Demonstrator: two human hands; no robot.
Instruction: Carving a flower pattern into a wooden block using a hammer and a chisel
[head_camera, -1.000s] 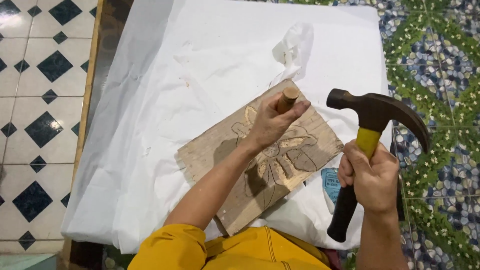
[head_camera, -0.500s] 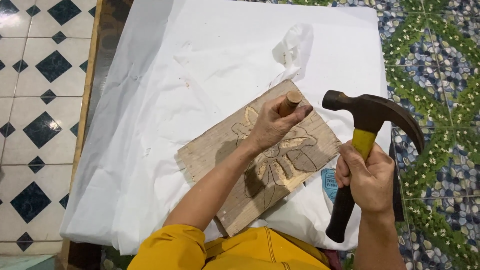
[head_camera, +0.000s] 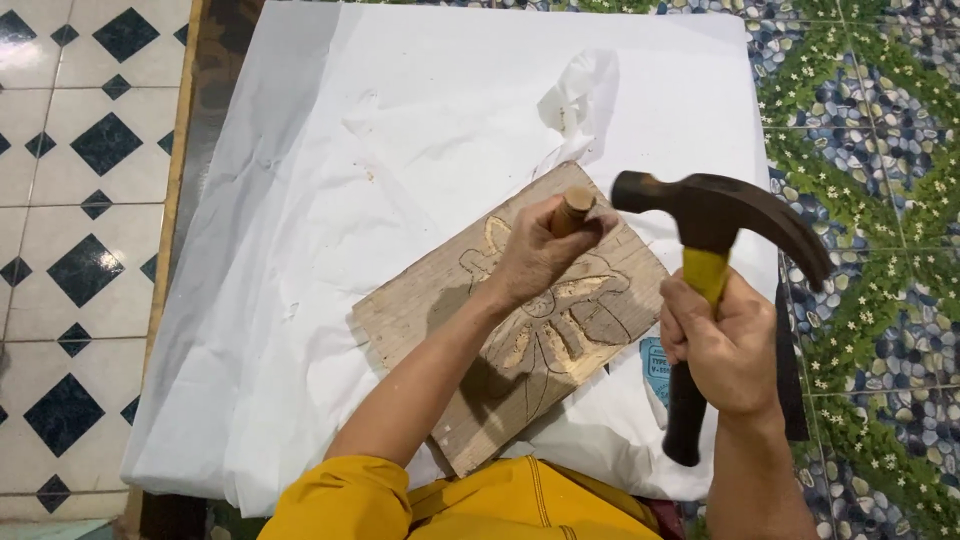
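A wooden board with a flower pattern carved into it lies tilted on a table under a white cloth. My left hand grips a chisel with a round wooden handle, its tip on the carving and hidden by my fingers. My right hand holds a claw hammer by its yellow and black handle. The dark hammer head is just right of the chisel's top, almost touching it.
The table edge shows as a dark wooden strip on the left. White and black diamond floor tiles lie to the left, and pebble-pattern tiles with green leaves to the right. A small blue printed packet peeks from under the board.
The hammer has swung left toward the chisel handle, and its head is now close against it. My left hand and the board have stayed put.
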